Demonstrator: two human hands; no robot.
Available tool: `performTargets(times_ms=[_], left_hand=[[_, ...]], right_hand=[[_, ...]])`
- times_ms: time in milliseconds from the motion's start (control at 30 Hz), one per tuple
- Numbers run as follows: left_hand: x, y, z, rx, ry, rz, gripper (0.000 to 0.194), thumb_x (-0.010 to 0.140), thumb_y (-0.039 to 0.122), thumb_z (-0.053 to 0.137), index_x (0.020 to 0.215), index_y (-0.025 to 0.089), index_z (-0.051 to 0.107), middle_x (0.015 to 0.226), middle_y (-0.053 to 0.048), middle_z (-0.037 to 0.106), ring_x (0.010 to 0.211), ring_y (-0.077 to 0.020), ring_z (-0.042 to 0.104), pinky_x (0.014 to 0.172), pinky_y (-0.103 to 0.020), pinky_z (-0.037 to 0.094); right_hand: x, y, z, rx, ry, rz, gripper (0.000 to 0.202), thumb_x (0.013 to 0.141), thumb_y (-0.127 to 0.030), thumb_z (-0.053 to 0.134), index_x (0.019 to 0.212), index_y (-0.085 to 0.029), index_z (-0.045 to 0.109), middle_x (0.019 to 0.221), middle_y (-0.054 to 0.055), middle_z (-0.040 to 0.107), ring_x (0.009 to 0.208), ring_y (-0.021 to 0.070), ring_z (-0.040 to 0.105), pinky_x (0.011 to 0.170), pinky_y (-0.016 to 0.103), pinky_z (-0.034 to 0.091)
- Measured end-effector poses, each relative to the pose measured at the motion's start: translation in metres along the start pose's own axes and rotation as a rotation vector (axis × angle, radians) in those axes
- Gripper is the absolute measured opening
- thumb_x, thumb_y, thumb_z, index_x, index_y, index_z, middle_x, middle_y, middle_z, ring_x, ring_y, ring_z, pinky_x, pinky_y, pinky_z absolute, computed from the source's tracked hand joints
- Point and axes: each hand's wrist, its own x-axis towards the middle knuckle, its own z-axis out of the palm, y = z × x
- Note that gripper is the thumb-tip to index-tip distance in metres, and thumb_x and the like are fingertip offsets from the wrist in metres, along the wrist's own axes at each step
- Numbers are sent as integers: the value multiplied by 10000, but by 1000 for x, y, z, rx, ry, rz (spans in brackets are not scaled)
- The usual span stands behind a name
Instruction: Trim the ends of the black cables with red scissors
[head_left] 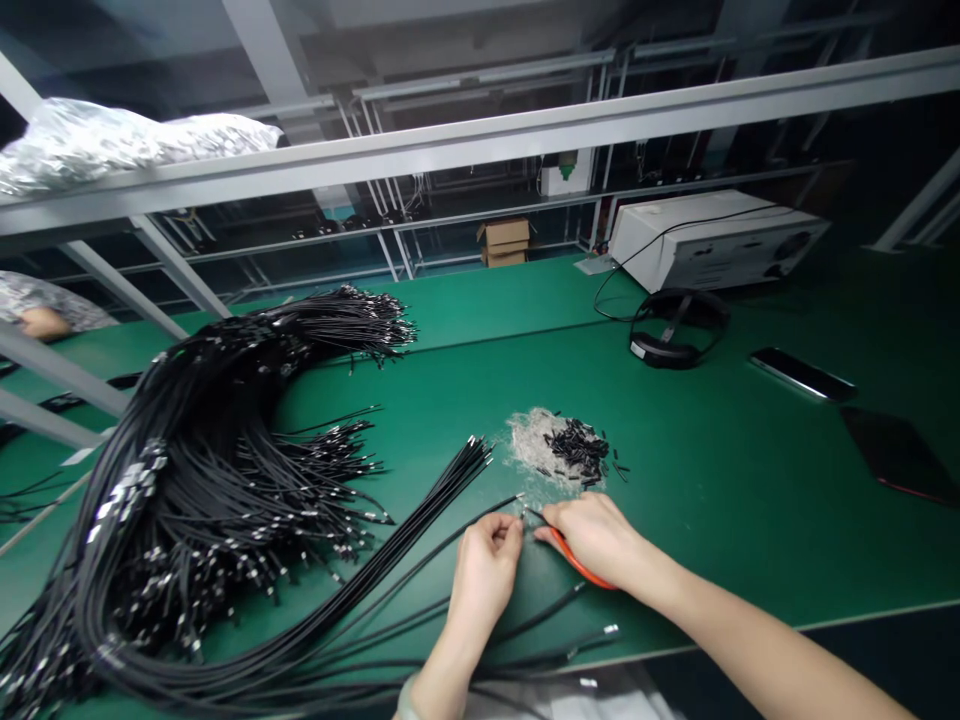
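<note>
My left hand (489,560) is closed, its thumb and fingers pinching a black cable close to its end. My right hand (596,535) is wrapped round red-handled wire cutters (581,562); their dark tip points at the cable end between my left fingertips. Just behind my left hand another black cable (480,518) ends in a pale tip. A bundle of black cables (420,525) slants up to the left of my hands. Beyond the cutters lies a pile of short black sleeve pieces (579,448) mixed with pale, hair-like strands (531,440).
A large heap of black cables (210,480) covers the left of the green table (697,470). Toward the right are a black headband-like device (667,350), a phone (802,374), a dark flat slab (896,450) and a white box-shaped machine (712,240). Another person's hand (45,323) shows far left.
</note>
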Motion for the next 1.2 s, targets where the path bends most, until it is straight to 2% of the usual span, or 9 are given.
performTargets(times_ms=[133,233,333,400,567,767,900,1033,1200], left_hand=[[1,1,-7,-47,-5,14,304,769,396,618,859,122,713,628,-17,628,526,-120,505,507,-211,364],[-2,3,-8,-95,-15,20,298,729,376,678,879,121,714,651,-29,647,558,-127,529,532,-214,399],[-7,8,-9,-150,-34,16,277,753,369,666,864,118,700,694,-56,684,607,-142,577,572,-223,449],[-10,11,-10,-190,-45,6,265,782,373,643,844,121,694,735,-69,703,626,-145,603,581,-224,463],[-17,14,-13,-285,-69,-26,262,810,376,628,835,125,699,756,-61,710,587,-122,611,549,-204,450],[-17,13,-12,-311,-20,-30,264,782,385,660,804,123,691,695,-38,686,565,-121,605,531,-200,445],[-18,16,-12,-307,-15,-22,264,791,385,648,804,125,693,712,-49,697,573,-127,607,544,-210,459],[-21,18,-11,-274,-4,-14,270,797,390,635,833,131,702,753,-62,711,591,-139,613,565,-224,470],[-21,14,-9,-255,5,-6,286,808,404,620,846,132,700,731,-53,691,599,-144,609,566,-225,462]], right_hand=[[1,3,-4,139,91,104,296,965,-332,382,927,-191,640,788,66,710,704,200,673,609,266,432],[3,-4,1,553,114,142,303,935,-404,440,1039,-180,614,769,34,684,604,152,626,531,230,432],[4,-13,5,1117,49,189,321,853,-481,546,909,-170,603,639,-26,592,398,84,456,378,200,347],[3,-17,5,1266,48,190,306,825,-478,584,800,-174,580,606,-47,549,378,59,398,361,183,319],[0,-20,-1,1296,73,166,281,812,-453,610,775,-176,578,585,-54,539,395,54,409,376,168,330],[0,-23,0,1306,72,240,358,859,-505,526,973,-171,592,703,-23,605,384,53,429,360,173,350],[0,-26,1,1354,80,204,345,852,-505,533,859,-165,588,671,-28,581,398,50,436,371,168,346],[-1,-27,0,1359,91,220,336,807,-504,592,852,-172,576,657,-39,573,397,52,432,374,175,352],[-1,-27,-1,1340,90,197,329,822,-498,571,844,-170,575,662,-35,584,394,53,435,378,180,362]])
